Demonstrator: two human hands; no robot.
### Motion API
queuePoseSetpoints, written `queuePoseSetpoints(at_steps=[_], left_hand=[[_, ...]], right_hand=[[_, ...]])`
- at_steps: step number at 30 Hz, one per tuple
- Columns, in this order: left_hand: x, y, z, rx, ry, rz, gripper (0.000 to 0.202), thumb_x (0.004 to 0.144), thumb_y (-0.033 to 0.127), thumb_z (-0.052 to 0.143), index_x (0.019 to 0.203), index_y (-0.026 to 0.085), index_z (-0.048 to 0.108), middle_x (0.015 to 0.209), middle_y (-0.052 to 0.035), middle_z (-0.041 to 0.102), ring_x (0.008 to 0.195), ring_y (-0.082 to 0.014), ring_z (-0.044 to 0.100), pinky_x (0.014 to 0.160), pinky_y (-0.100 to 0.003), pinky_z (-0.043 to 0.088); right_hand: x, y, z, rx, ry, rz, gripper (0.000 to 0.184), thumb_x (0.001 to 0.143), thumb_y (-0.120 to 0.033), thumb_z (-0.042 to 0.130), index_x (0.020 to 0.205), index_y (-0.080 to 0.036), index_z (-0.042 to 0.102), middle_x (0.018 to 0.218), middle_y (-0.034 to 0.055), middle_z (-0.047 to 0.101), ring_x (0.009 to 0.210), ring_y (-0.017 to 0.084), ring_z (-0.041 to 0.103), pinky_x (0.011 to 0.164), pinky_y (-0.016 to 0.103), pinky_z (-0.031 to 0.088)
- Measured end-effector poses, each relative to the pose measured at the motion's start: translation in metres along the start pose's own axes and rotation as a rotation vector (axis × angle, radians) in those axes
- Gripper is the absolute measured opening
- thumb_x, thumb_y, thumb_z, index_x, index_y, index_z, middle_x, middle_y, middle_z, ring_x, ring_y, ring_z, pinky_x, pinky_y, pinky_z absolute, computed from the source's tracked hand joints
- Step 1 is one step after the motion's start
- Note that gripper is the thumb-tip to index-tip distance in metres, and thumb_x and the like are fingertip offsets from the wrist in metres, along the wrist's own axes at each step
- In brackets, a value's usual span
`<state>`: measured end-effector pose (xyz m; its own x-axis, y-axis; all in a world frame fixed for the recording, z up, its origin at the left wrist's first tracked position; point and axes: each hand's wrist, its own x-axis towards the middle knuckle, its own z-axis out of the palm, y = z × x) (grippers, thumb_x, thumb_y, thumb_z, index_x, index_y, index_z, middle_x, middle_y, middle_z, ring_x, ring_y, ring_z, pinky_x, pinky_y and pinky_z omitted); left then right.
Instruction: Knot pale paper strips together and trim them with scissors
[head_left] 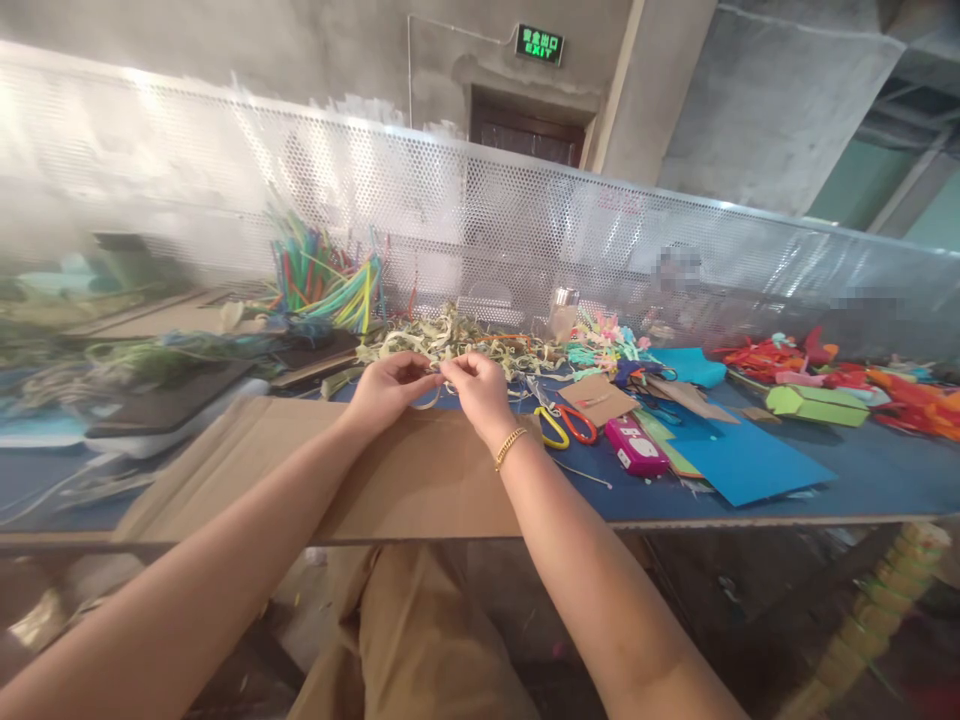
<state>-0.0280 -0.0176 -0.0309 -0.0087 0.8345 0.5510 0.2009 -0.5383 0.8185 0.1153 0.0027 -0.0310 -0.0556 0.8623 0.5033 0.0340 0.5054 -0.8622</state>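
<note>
My left hand (391, 392) and my right hand (480, 388) meet fingertip to fingertip above the far edge of a brown cardboard sheet (427, 470). Both are closed in a pinch. A thin pale strip (429, 403) hangs in a small curve below the fingertips; its material is too blurred to tell. Just behind the hands lies a heap of curled, pale green strips (450, 328). To the right of my right hand are scissors with one yellow and one orange-red handle loop (579, 424).
Right of the scissors lie a magenta box (636, 446), blue paper (739, 455), a green folded piece (816, 405) and red-orange pieces (919, 400). Coloured pipe cleaners (322, 270) stand at the back left. A perforated metal screen (420, 200) runs behind the blue table (885, 480).
</note>
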Motion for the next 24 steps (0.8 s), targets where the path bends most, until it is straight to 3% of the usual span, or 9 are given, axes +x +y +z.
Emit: queuePoseSetpoints(at_steps=[5,12,16,24], left_hand=[[0.0007,-0.0041,-0.0013,0.033,0.037,0.012,0.034,0.053,0.035,0.084,0.070,0.017,0.061,0.062,0.0003,0.061,0.056,-0.0126,0.052,0.054,-0.024,0.038],[0.0016,-0.0038,-0.0025,0.105,0.015,0.068,0.025,0.063,0.037,0.078,0.067,0.017,0.063,0.060,0.0010,0.057,0.056,-0.0120,0.049,0.054,-0.024,0.036],[0.0013,-0.0003,-0.0023,-0.007,-0.002,0.020,0.024,0.067,0.038,0.076,0.072,0.016,0.068,0.068,-0.0018,0.064,0.063,-0.0138,0.054,0.061,-0.025,0.041],[0.0038,-0.0027,-0.0033,-0.118,0.141,-0.115,0.029,0.066,0.042,0.077,0.077,0.015,0.071,0.068,-0.0038,0.066,0.062,-0.0144,0.056,0.059,-0.026,0.044]], right_hand=[[-0.0005,-0.0015,0.0011,0.103,-0.015,0.030,0.017,0.070,-0.031,0.062,0.059,-0.019,0.057,0.057,-0.0046,0.057,0.056,0.010,0.047,0.058,0.022,0.040],[-0.0010,-0.0023,0.0007,0.117,-0.002,0.007,0.017,0.068,-0.031,0.063,0.059,-0.019,0.056,0.056,-0.0056,0.052,0.055,0.009,0.044,0.056,0.021,0.038],[-0.0010,-0.0019,0.0003,0.127,0.020,0.017,0.018,0.069,-0.032,0.064,0.060,-0.019,0.055,0.054,-0.0061,0.050,0.053,0.009,0.043,0.054,0.021,0.037],[0.0005,0.0007,0.0021,0.153,-0.014,0.013,0.017,0.068,-0.035,0.067,0.068,-0.020,0.060,0.062,-0.0034,0.059,0.058,0.010,0.051,0.057,0.022,0.042]])
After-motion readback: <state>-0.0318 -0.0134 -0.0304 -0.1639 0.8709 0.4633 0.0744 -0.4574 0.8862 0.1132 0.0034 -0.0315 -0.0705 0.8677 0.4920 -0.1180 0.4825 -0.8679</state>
